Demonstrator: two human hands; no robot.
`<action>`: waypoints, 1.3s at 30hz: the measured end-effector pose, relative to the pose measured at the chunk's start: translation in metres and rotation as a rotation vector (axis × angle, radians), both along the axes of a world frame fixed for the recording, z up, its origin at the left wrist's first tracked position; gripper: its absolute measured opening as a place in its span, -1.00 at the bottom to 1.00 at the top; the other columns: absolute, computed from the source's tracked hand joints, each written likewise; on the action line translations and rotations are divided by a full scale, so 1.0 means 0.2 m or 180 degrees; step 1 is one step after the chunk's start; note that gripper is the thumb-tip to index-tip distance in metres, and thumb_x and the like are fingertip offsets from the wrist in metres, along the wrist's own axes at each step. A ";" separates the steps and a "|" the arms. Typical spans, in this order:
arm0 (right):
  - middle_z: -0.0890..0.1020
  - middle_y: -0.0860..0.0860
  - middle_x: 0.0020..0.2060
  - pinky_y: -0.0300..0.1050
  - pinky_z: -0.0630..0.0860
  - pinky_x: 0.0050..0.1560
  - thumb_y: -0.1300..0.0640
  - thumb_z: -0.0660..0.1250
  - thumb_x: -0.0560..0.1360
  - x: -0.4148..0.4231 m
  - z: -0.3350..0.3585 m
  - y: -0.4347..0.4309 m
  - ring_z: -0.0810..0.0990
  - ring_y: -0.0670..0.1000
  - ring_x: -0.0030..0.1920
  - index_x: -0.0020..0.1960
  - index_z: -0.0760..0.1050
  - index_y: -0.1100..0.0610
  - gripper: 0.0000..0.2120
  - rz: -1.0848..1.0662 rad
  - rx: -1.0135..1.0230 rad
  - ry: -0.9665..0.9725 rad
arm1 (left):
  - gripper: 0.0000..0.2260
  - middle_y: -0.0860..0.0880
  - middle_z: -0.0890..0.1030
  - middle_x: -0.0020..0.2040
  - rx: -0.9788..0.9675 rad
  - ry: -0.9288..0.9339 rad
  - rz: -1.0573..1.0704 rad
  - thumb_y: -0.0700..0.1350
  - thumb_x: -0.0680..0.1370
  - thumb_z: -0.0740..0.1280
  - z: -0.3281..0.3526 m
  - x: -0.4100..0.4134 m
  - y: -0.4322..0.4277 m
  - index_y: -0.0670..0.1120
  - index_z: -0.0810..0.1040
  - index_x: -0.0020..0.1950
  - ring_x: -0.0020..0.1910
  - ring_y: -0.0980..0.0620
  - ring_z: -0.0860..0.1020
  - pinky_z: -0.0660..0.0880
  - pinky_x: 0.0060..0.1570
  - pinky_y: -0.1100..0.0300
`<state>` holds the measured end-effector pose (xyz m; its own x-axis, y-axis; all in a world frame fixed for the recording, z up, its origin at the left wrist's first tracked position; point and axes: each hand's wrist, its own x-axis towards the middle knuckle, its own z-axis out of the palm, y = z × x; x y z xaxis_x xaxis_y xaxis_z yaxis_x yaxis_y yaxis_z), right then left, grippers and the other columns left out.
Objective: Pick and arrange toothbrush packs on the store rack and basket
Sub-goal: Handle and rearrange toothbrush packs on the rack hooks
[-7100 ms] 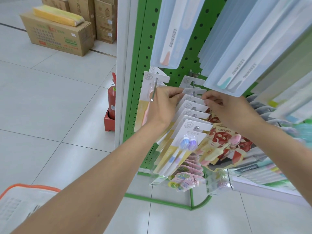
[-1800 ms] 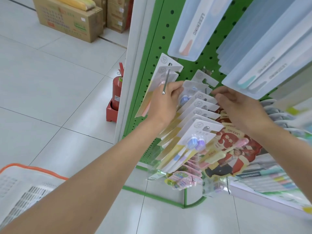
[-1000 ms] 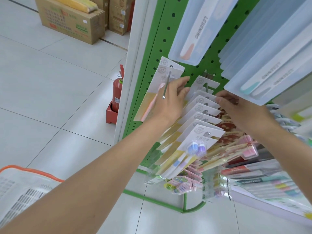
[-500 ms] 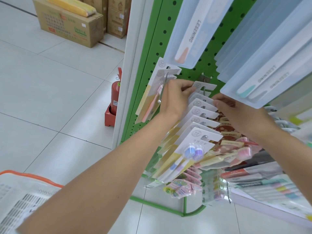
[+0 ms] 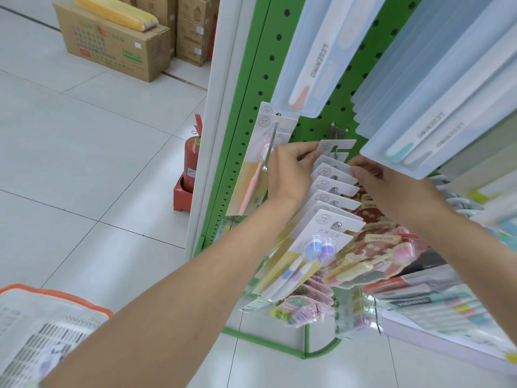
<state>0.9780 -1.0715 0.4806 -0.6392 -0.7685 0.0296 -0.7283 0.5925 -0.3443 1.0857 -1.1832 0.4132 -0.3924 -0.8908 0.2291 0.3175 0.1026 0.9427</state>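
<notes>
My left grip [image 5: 291, 169] pinches the top left corner of the rearmost toothbrush pack [image 5: 340, 144], thumb and fingertips closed on its white card. The pack hangs on a hook of the green rack [image 5: 251, 107], near the rack's left edge. In front of it, the row of packs [image 5: 333, 219] fans down the same hook. My right grip [image 5: 391, 189] curls its fingers against the cards' right edges; I cannot tell whether it holds one. The basket [image 5: 64, 296] sits on the floor, lower left.
</notes>
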 end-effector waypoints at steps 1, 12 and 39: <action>0.67 0.10 -0.07 0.13 0.60 -0.03 -0.50 -0.01 0.37 -0.02 0.00 0.00 0.65 0.15 -0.09 0.16 0.53 0.00 -0.28 0.0119 0.0101 -0.0029 | -0.85 0.00 0.72 -0.10 0.0039 0.0025 -0.0003 -0.28 0.55 0.37 0.00 0.00 0.00 -0.17 0.71 0.04 -0.15 0.18 0.62 0.57 -0.17 0.27; 0.50 0.01 0.33 -0.28 0.28 0.16 -0.05 0.10 0.66 0.21 0.07 0.05 0.42 0.01 0.31 0.42 0.40 0.06 -0.61 0.0605 -0.0262 0.0004 | -0.82 0.07 0.68 -0.09 0.0044 -0.0314 0.0439 -0.24 0.58 0.36 -0.06 0.13 0.03 -0.16 0.67 0.15 -0.22 0.36 0.57 0.45 -0.15 0.51; 0.58 0.34 0.01 0.29 0.50 0.14 -0.23 0.22 0.51 1.04 -0.43 0.22 0.54 0.33 -0.01 0.06 0.49 0.36 -0.40 -0.0174 -0.1248 -0.2454 | -0.74 -0.09 0.71 0.05 0.2587 -0.0659 -0.0717 -0.09 0.53 0.43 -0.19 0.97 0.26 -0.09 0.62 0.20 -0.05 0.00 0.66 0.59 -0.13 0.16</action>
<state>1.1869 -1.0280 0.3939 -0.6258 -0.7611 -0.1709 -0.1814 0.3550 -0.9171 1.2790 -1.1322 0.3750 -0.5426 -0.6433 -0.5400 0.0631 -0.6724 0.7375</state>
